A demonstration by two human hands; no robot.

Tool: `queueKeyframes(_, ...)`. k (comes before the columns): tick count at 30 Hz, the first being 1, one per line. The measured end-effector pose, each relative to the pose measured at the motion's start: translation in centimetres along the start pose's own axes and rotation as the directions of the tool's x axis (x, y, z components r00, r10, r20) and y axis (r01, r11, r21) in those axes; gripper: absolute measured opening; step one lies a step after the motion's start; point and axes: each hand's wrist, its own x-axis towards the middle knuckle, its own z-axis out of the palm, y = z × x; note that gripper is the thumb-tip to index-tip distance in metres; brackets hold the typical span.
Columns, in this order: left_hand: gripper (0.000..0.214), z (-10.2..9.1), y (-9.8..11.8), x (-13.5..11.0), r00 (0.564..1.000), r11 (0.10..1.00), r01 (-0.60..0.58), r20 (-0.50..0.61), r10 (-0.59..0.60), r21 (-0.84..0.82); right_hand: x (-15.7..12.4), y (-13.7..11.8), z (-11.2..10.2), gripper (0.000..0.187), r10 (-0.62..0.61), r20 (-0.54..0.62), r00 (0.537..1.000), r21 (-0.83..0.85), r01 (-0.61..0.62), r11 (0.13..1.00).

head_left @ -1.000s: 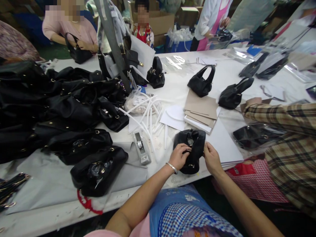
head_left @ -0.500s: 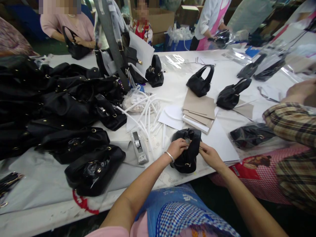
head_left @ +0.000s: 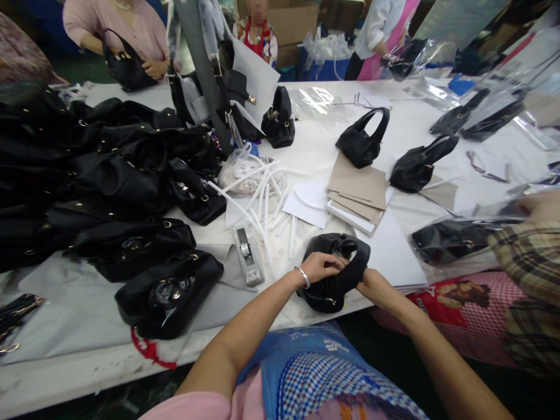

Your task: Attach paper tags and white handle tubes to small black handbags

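Observation:
A small black handbag (head_left: pixel 336 280) lies at the near edge of the white table (head_left: pixel 324 151), right in front of me. My left hand (head_left: pixel 319 266), with a silver bracelet on the wrist, is curled over the bag's top opening. My right hand (head_left: pixel 376 287) grips the bag's right side, fingers closed under its handle. Both hands hold the same bag.
A big heap of black bags (head_left: pixel 100 175) fills the left. A tape dispenser (head_left: pixel 248 256), white plastic tubes (head_left: pixel 262 198), cardboard sheets (head_left: pixel 359 189) and two small bags (head_left: pixel 363 140) lie ahead. A co-worker's plaid sleeve (head_left: pixel 525 256) handles a bagged purse (head_left: pixel 450 239) at right. Other people stand across the table.
My hands have shifted on the bag: the left now covers its top, the right has slid under the handle. The co-worker's plaid arm has drawn back to the right.

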Motion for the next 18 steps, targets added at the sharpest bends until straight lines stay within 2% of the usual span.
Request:
queueKeyframes(2, 0.018, 0.0, 0.9, -0.7, 1.000, 0.996, -0.014, 0.014, 0.012, 0.093, -0.1, -0.4, 0.3, 0.046, -0.024, 0.014, 1.000, 0.038, 0.024, 0.999)
queueKeyframes(7, 0.019, -0.5, 3.4, -2.6, 0.999, 0.954, 0.013, -0.035, -0.002, 0.301, -0.4, -0.7, 2.0, 0.051, -0.027, -0.028, 0.999, 0.079, 0.029, 0.996)
queueKeyframes(11, 0.029, -1.3, 4.3, -4.4, 0.997, 0.962, 0.010, 0.072, -0.030, 0.275, -1.1, -0.4, 2.8, 0.054, -0.079, 0.008, 0.997, 0.107, 0.078, 0.991)
queueKeyframes(14, 0.036, -1.3, 4.6, -6.0, 0.985, 0.963, -0.009, 0.166, -0.037, 0.269, -2.1, -0.4, 2.4, 0.049, -0.086, 0.037, 0.996, 0.085, 0.082, 0.993)
queueKeyframes(16, 0.049, -0.9, 4.9, -6.8, 0.987, 0.955, -0.003, 0.153, -0.045, 0.296, -2.8, -0.8, 2.0, 0.042, -0.059, 0.058, 0.997, 0.084, 0.054, 0.995)
queueKeyframes(18, 0.057, -0.1, 5.2, -7.3, 0.994, 0.947, 0.029, 0.088, -0.061, 0.319, -3.6, -1.3, 1.8, 0.034, -0.013, 0.109, 0.994, 0.143, -0.003, 0.990)
